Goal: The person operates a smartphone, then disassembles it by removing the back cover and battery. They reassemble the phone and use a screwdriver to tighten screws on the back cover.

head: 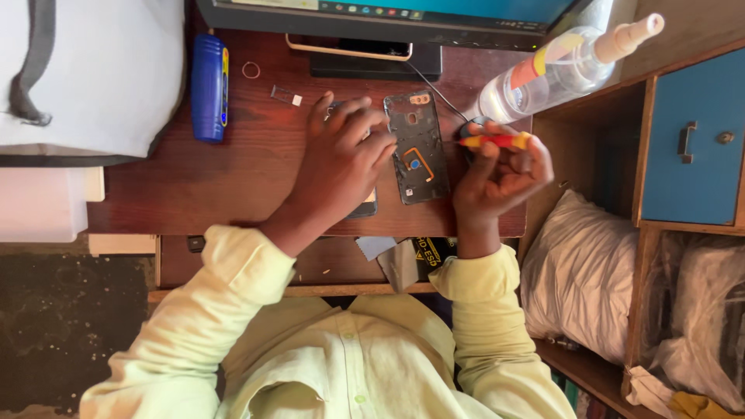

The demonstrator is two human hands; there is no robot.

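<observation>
Item: my left hand [339, 159]. Laid flat, fingers spread apart, palm down on a dark phone body [365, 205] that shows only at its lower edge beneath my palm. Nothing gripped; it presses rather than grasps.

Item: my right hand [500, 167]. Fingers drawn together and clamped on a small screwdriver [495, 141] with a red and yellow handle, held roughly level, pointing left toward the back cover.

Item: phone back cover [417, 147]. Dark, inner face up, with an orange loop and a small blue spot near its middle and camera openings at its top end. Lies on the bench [233, 178] between my two hands, touching the fingertips of the left.

Item: blue oblong case [209, 87], upper left of the bench, well apart from my hands.

Item: small metal ring [251, 70] and a tiny tray-like part [285, 95], near the case.

Item: clear spray bottle [560, 68], lying tilted at the bench's right edge, just above my right hand.

Item: monitor [388, 17], along the far edge, with a second phone [349, 48] lying below it.

Item: blue drawer [687, 140], in the shelving to the right.
</observation>
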